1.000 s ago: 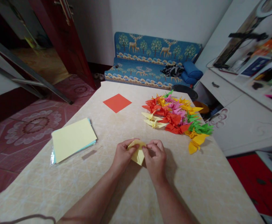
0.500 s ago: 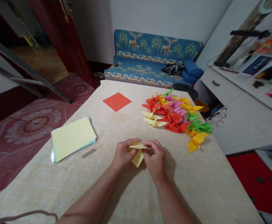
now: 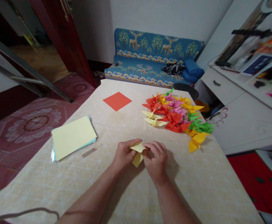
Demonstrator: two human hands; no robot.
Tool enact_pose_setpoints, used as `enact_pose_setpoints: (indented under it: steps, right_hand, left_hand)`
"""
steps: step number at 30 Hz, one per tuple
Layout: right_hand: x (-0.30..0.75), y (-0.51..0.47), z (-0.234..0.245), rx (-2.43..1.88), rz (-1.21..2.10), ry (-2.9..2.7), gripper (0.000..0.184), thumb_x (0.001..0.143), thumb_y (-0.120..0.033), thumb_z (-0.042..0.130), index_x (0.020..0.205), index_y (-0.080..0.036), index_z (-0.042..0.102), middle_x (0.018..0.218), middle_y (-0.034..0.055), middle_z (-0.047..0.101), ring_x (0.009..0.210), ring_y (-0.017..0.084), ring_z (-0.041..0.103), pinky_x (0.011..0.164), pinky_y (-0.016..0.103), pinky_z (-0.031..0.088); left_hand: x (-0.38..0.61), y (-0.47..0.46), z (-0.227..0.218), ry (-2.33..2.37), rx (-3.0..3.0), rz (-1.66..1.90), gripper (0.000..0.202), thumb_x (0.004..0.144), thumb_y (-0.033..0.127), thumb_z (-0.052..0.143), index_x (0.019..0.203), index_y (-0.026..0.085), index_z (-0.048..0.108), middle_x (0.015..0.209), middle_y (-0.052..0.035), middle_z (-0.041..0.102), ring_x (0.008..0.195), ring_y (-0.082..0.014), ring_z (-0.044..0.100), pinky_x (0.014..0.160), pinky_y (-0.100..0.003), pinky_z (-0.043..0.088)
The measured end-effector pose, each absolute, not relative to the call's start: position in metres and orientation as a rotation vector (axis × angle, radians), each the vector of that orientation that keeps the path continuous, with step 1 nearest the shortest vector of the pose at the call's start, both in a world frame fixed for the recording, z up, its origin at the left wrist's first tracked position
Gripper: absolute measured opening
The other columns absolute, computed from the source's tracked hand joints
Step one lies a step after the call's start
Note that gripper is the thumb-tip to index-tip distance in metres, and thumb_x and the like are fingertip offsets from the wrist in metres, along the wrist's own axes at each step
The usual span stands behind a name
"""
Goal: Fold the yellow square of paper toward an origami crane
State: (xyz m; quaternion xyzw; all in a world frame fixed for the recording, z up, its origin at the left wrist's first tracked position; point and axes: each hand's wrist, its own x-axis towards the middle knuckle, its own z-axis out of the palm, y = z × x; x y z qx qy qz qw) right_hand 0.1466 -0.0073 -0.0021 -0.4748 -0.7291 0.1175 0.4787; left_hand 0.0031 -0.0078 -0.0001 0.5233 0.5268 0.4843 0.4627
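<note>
A pale yellow folded paper [image 3: 138,147] is held between both hands above the near middle of the table. My left hand [image 3: 124,153] pinches its left side, thumb and fingers closed on it. My right hand [image 3: 156,156] grips the right side, with fingertips at a raised flap. A pointed lower part of the paper hangs below the hands; some folds are hidden by the fingers. Beyond my right hand lie several folded paper cranes [image 3: 173,116] in red, yellow, pink, green and orange. Two pale yellow cranes [image 3: 154,122] sit at the group's near left edge.
A red paper square [image 3: 117,101] lies flat toward the table's far side. To the left is a stack of pale yellow and blue paper [image 3: 74,137] on a clear wrapper. A cord [image 3: 33,211] crosses the near left corner. Beyond the table stands a blue patterned sofa [image 3: 136,67].
The upper flap of the yellow paper has been lifted and shows wider. My right hand has shifted slightly to the right, while my left hand stays nearly in place.
</note>
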Motion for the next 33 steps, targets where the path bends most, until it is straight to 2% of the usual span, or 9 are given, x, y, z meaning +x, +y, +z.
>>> enact_pose_setpoints:
  steps: [2, 5, 12, 20, 27, 33]
  right_hand:
    - [0.147, -0.009, 0.001, -1.137, 0.468, -1.689, 0.013, 0.082, -0.02, 0.054, 0.085, -0.02, 0.066, 0.082, 0.0043, 0.064, 0.081, 0.019, 0.057, 0.079, 0.034, 0.041]
    - [0.149, -0.008, 0.004, -1.114, 0.8, -1.485, 0.024, 0.089, -0.025, 0.043, 0.089, -0.019, 0.066, 0.086, 0.0053, 0.064, 0.081, 0.018, 0.059, 0.073, 0.029, 0.044]
    - [0.149, -0.003, 0.002, -1.07, 1.176, -1.387, 0.016, 0.083, -0.028, 0.057, 0.083, -0.018, 0.07, 0.083, 0.0038, 0.065, 0.078, 0.017, 0.059, 0.065, 0.024, 0.044]
    - [0.147, -0.003, -0.007, -1.213, 1.246, -1.316, 0.018, 0.077, -0.034, 0.064, 0.087, -0.021, 0.069, 0.078, 0.0023, 0.067, 0.071, 0.017, 0.06, 0.062, 0.026, 0.047]
    - [0.144, -0.003, -0.006, -1.269, 1.193, -1.349, 0.015, 0.074, -0.034, 0.064, 0.082, -0.021, 0.067, 0.075, 0.0013, 0.066, 0.067, 0.016, 0.059, 0.061, 0.026, 0.048]
    - [0.145, -0.003, -0.004, -1.276, 1.173, -1.346, 0.013, 0.074, -0.029, 0.062, 0.081, -0.019, 0.066, 0.075, 0.0021, 0.066, 0.067, 0.015, 0.059, 0.06, 0.024, 0.047]
  left_hand:
    - [0.003, -0.006, -0.001, 1.274, 1.089, 1.168, 0.03, 0.067, 0.016, 0.066, 0.096, 0.01, 0.072, 0.089, -0.0117, 0.072, 0.072, -0.0209, 0.064, 0.063, -0.028, 0.047]
    - [0.001, -0.005, -0.003, 1.135, 0.844, 1.089, 0.028, 0.066, 0.022, 0.069, 0.091, 0.01, 0.072, 0.079, -0.0092, 0.071, 0.063, -0.0165, 0.062, 0.06, -0.025, 0.045]
    - [-0.001, -0.007, -0.002, 0.995, 0.761, 0.987, 0.028, 0.064, 0.029, 0.074, 0.082, 0.008, 0.071, 0.071, -0.0068, 0.069, 0.058, -0.0133, 0.059, 0.057, -0.022, 0.043]
    - [0.003, -0.006, -0.006, 1.04, 0.752, 1.0, 0.031, 0.064, 0.036, 0.075, 0.072, 0.007, 0.067, 0.06, -0.0046, 0.064, 0.049, -0.0109, 0.055, 0.049, -0.021, 0.04]
    - [0.002, -0.007, -0.005, 1.06, 0.777, 1.005, 0.033, 0.065, 0.039, 0.073, 0.071, 0.007, 0.066, 0.061, -0.0053, 0.063, 0.049, -0.0106, 0.054, 0.048, -0.02, 0.038]
    - [0.0, -0.008, -0.004, 1.031, 0.796, 0.992, 0.023, 0.066, 0.029, 0.068, 0.07, 0.006, 0.065, 0.061, -0.0065, 0.064, 0.05, -0.0125, 0.055, 0.05, -0.022, 0.037]
